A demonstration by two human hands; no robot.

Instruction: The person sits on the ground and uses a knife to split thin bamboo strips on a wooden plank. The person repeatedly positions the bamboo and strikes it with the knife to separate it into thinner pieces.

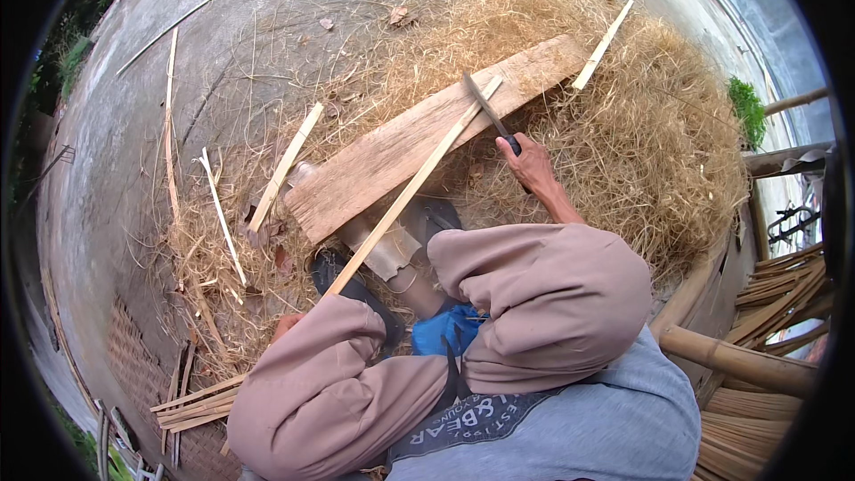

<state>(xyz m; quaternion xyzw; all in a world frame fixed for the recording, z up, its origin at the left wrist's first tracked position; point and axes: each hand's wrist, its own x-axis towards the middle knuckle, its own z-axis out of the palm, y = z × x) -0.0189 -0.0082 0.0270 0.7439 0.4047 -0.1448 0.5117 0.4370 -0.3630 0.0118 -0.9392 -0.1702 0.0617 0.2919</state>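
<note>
My right hand is closed around the dark handle of a knife. The blade lies across a long pale bamboo strip, near its far end. That strip rests slantwise on a wooden plank, and its near end goes out of sight behind my left knee. Only a small part of my left hand shows beside that knee; its fingers are hidden, so I cannot tell what it holds. The plank is propped at a tilt in front of my legs.
Curly shavings heap up on the right and spread under the plank. Loose strips lie about, including a short wide one at left and another beyond the plank. A strip bundle sits by my left leg, a blue bag between my legs. A bamboo pole stands at right.
</note>
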